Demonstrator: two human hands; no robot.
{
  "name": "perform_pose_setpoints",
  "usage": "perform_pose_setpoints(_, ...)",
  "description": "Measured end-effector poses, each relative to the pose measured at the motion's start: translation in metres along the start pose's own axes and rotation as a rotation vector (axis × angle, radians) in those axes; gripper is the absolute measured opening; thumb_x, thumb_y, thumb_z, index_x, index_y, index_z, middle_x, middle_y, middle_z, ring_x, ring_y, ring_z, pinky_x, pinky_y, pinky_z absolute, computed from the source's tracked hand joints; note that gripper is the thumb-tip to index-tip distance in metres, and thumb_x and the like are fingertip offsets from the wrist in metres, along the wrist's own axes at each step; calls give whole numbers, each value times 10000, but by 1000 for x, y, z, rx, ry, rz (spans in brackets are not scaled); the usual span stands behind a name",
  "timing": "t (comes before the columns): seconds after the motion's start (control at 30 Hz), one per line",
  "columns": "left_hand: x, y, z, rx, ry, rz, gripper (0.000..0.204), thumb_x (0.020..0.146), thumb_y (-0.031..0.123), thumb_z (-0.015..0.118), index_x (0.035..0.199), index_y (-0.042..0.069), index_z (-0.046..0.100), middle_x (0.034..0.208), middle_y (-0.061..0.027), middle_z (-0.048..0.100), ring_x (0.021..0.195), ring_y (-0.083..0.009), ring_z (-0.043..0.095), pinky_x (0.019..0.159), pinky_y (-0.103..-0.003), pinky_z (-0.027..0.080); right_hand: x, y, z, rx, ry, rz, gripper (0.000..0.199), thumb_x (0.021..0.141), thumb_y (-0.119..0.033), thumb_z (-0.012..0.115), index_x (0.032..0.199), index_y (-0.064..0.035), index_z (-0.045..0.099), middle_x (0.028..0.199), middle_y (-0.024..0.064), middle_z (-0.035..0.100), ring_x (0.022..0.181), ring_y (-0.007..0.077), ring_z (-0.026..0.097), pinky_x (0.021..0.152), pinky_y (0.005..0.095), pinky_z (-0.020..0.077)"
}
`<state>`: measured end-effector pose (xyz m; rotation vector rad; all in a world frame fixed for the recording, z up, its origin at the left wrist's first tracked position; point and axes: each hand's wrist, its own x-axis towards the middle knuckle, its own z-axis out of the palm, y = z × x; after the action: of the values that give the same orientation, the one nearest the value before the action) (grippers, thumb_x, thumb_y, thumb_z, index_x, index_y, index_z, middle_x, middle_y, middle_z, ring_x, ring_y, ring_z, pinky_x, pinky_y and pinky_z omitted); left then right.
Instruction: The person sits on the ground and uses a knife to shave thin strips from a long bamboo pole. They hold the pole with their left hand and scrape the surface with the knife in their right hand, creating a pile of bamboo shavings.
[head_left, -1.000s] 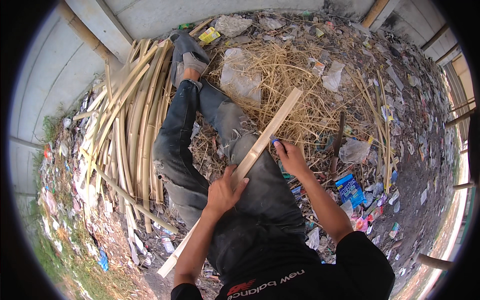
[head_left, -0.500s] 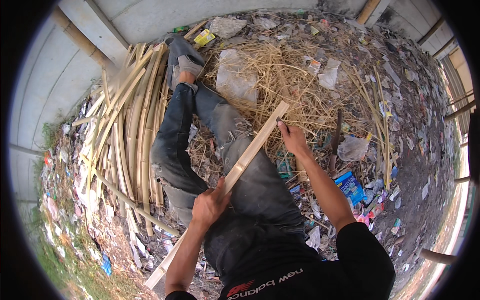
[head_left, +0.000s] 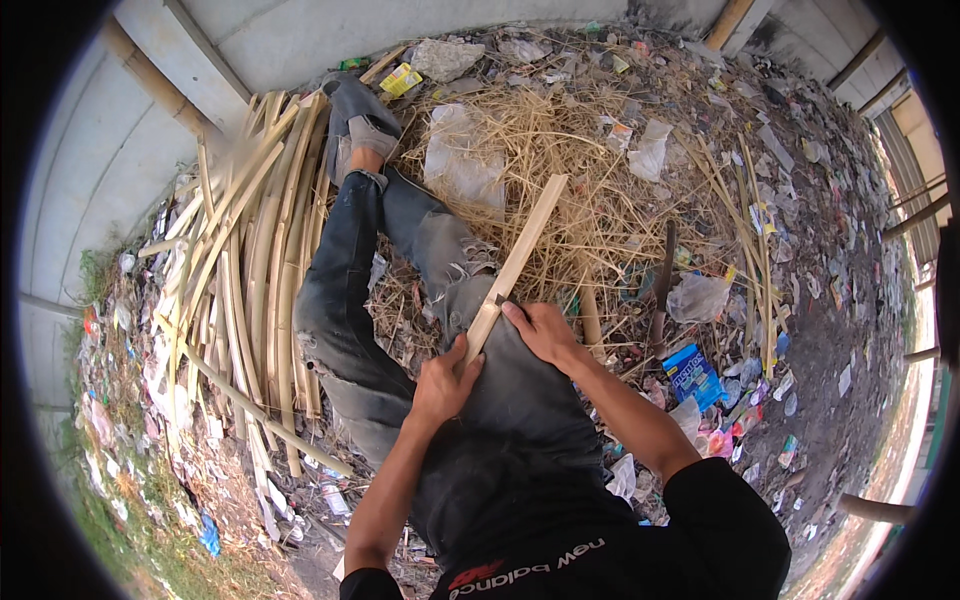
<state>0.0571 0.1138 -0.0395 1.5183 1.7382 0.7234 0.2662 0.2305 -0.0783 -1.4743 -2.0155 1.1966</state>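
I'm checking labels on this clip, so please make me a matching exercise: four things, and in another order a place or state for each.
Things:
1. left hand
2. blue packet
3. pile of strips
4. right hand

Places or states:
A. heaped to the left of the legs
B. holding a small dark tool at the pale strip
C. gripping the pale strip, nearer the body
D. lying on littered ground at the right

Pairs: 1-C, 2-D, 3-A, 4-B

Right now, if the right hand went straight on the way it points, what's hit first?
Most likely the pale strip: the right hand points up-left at it, pinching a small dark tool. Any gap is hard to judge.
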Motion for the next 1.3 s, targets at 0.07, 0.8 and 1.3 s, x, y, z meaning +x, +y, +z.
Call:
perform_pose_setpoints(0.07, -3, 3, -4, -35, -35, -63, 573, 997, 314, 720, 1396, -84, 616, 914, -358, 695, 898, -420, 764, 816, -448, 578, 0, 5, -8, -21, -108, -9, 670, 1074, -565, 511, 924, 45, 743, 803, 309, 676, 834, 512, 681, 757, 521, 531)
perform_pose_setpoints(0.8, -41, -26, -37, -557, -287, -409, 462, 1059, 378, 664, 774, 15, 671, 618, 46, 492, 564, -58, 431, 525, -288, 337, 56, 13, -45, -124, 107, 142, 730, 1100, -578, 461, 804, 56, 672, 673, 268, 608, 683, 484, 611, 686, 539, 480)
perform_pose_setpoints(1.3, -9, -33, -21, -582, -294, -387, 461, 1062, 374, 658, 794, 1, 692, 578, 47, 469, 545, -53, 418, 512, -286, 323, 1, -26, 1, -140, 46, -162, 675, 1099, -514, 520, 756, 52, 651, 610, 256, 566, 597, 471, 585, 591, 507, 463)
